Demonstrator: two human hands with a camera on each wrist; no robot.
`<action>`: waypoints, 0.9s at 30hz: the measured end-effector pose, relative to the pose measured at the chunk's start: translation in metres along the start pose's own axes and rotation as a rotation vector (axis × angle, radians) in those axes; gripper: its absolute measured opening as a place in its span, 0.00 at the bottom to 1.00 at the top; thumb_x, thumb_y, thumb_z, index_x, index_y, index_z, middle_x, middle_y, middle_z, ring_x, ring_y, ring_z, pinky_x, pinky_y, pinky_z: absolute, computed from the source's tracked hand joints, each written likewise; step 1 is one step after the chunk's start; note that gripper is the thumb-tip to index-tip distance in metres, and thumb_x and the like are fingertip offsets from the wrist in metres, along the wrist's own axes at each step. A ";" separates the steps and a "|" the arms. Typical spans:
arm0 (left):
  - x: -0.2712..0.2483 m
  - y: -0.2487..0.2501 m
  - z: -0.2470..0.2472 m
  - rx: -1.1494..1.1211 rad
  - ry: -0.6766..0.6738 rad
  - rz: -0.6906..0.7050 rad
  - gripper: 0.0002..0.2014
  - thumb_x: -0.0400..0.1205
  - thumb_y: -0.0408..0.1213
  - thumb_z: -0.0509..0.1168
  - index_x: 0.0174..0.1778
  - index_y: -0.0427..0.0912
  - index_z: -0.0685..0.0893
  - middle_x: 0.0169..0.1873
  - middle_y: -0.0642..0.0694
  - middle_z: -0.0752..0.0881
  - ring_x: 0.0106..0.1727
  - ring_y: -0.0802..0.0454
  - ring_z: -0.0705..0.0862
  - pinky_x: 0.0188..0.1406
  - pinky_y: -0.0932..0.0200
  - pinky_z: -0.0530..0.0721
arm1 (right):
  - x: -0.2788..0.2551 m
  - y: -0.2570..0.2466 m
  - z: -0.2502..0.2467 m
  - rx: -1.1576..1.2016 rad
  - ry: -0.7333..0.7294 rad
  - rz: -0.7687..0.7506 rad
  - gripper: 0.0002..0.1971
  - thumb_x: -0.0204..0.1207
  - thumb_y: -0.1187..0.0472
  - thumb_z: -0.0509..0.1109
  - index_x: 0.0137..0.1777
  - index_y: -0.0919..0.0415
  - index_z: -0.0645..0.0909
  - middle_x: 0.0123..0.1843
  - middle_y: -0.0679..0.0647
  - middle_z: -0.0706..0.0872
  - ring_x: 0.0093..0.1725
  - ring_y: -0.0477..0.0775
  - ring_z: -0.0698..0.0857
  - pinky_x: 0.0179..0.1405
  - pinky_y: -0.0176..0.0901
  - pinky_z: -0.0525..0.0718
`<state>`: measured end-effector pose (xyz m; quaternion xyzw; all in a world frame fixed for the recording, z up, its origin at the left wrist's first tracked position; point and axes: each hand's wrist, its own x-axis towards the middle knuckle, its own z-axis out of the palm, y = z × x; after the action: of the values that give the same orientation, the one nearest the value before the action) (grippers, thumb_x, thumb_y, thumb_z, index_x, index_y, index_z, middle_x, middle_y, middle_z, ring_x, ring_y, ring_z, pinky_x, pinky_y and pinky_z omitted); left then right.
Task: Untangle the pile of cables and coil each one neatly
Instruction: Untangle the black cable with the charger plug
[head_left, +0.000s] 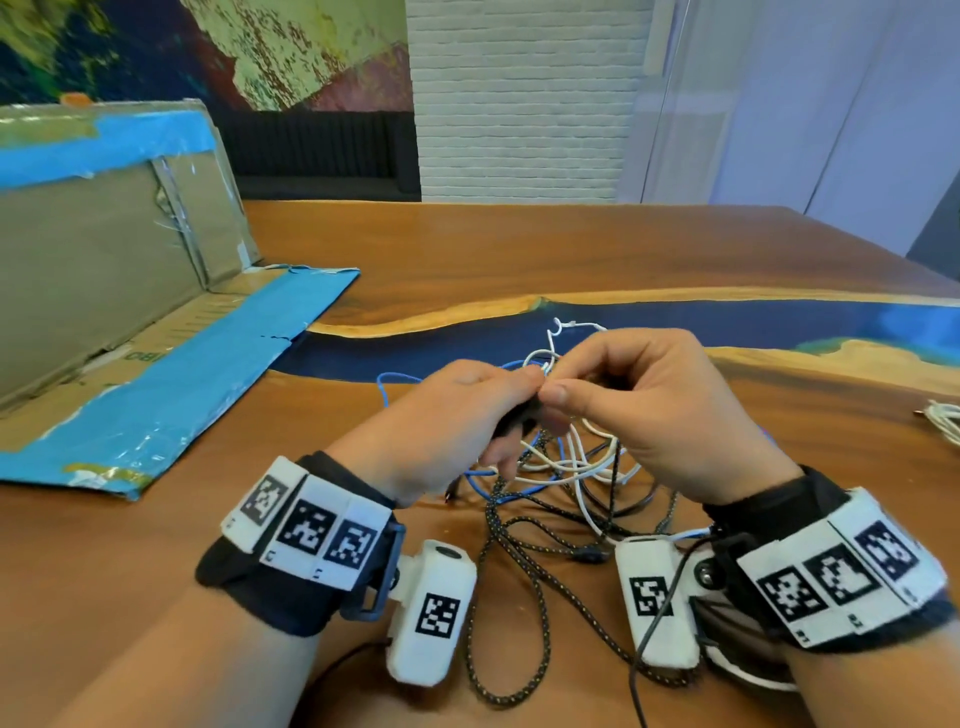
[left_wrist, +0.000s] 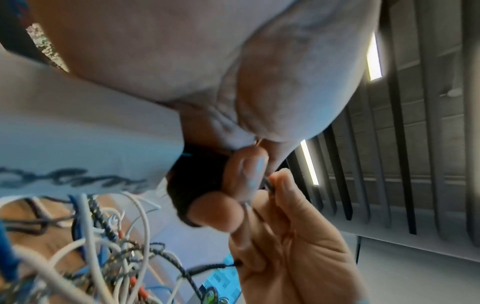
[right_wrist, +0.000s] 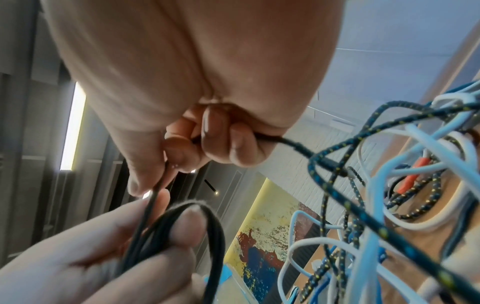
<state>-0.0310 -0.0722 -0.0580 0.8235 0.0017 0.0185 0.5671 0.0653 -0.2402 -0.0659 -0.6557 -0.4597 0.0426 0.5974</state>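
Note:
A tangled pile of cables lies on the wooden table: white, blue and a black braided cable flecked with yellow. Both hands hover just above the pile, fingertips meeting. My left hand grips a small bundle of thin black cable loops between thumb and fingers. My right hand pinches the same thin black cable with thumb and forefinger. Its other fingers curl round a black cable running down into the pile. The pile hangs partly lifted below the hands.
An opened cardboard box with blue tape lies on the table at the left. Another white cable lies at the right edge. A blue resin strip crosses the table behind the pile.

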 end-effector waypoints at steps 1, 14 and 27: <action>-0.001 0.000 0.002 -0.032 -0.041 -0.016 0.28 0.93 0.46 0.52 0.35 0.31 0.84 0.16 0.50 0.76 0.31 0.40 0.74 0.38 0.59 0.82 | 0.000 0.000 -0.001 0.015 0.022 -0.010 0.05 0.72 0.62 0.79 0.42 0.64 0.91 0.39 0.60 0.93 0.41 0.60 0.91 0.46 0.57 0.90; 0.000 -0.002 0.010 -0.485 -0.007 0.139 0.23 0.90 0.48 0.52 0.29 0.43 0.74 0.20 0.48 0.61 0.24 0.49 0.67 0.28 0.62 0.71 | 0.002 0.015 0.009 -0.010 0.157 -0.015 0.10 0.77 0.70 0.77 0.50 0.56 0.94 0.45 0.53 0.93 0.48 0.54 0.91 0.53 0.55 0.89; 0.008 -0.010 0.007 -0.364 0.175 0.161 0.24 0.93 0.42 0.52 0.30 0.39 0.73 0.20 0.47 0.61 0.23 0.47 0.66 0.27 0.61 0.71 | 0.001 0.017 0.013 0.158 0.020 0.113 0.07 0.82 0.68 0.72 0.53 0.65 0.92 0.45 0.62 0.94 0.52 0.63 0.93 0.63 0.61 0.88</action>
<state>-0.0222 -0.0754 -0.0694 0.7003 -0.0184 0.1352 0.7007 0.0670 -0.2279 -0.0829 -0.6319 -0.4112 0.1058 0.6484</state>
